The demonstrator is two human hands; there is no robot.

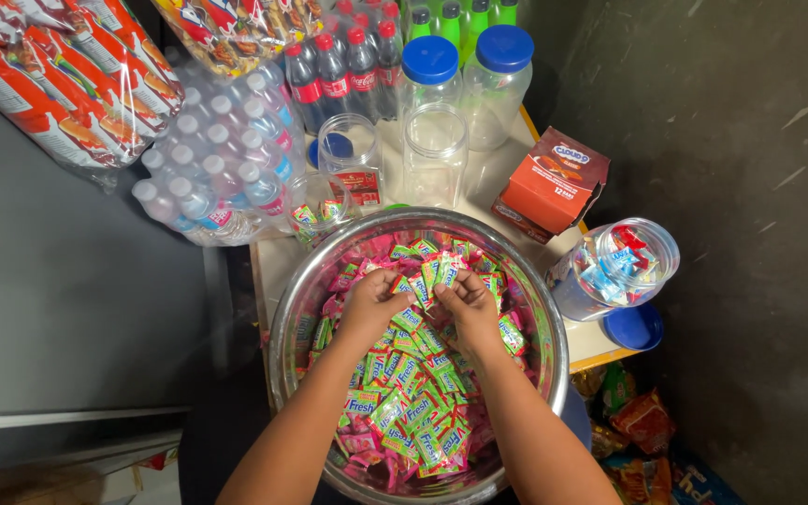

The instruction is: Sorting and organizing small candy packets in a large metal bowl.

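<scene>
Crowded little table [278,257], and over the far half of the big round steel bowl [284,323] one green-and-pink candy sachet [429,273] gets pinched between left hand [371,304] and right hand [468,304], fingertips pressed together.

Empty clear jars [434,154], orange carton [554,180], bottled water pack [222,159] (shrink-wrapped).

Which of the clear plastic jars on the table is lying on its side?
The jar right of the steel bowl, filled with blue-wrapped sweets, its blue lid off beside it. The others stand upright.
</scene>
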